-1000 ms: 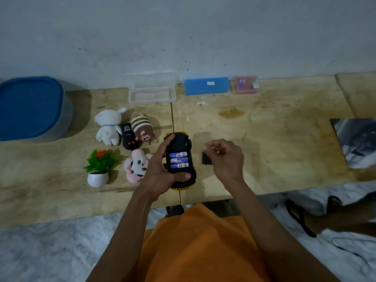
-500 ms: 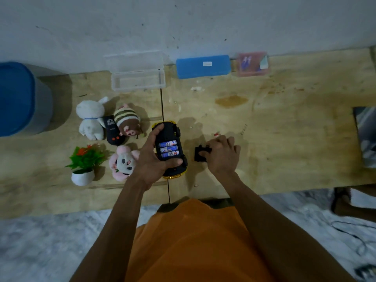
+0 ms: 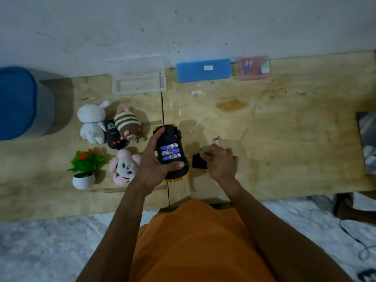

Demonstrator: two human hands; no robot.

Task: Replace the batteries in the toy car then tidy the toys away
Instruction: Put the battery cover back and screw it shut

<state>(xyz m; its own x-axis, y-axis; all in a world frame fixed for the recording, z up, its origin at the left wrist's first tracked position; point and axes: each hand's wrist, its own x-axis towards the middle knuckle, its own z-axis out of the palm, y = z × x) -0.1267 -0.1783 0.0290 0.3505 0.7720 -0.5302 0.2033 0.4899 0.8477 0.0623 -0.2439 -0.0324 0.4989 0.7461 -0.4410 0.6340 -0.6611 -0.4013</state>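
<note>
Left grip (image 3: 151, 165) clasped upturned car (image 3: 172, 152), batteries (image 3: 170, 152) showing; right grip (image 3: 220, 159) pinched black cover (image 3: 199, 161) just beside.

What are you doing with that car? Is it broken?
Not broken, it is getting batteries. The left hand holds the toy car upside down over the wooden table, and three batteries sit in its open belly. The right hand is at the little black battery cover lying beside the car, which is not back on yet. The plush toys and the remote wait on the left, not yet tidied away.
</note>
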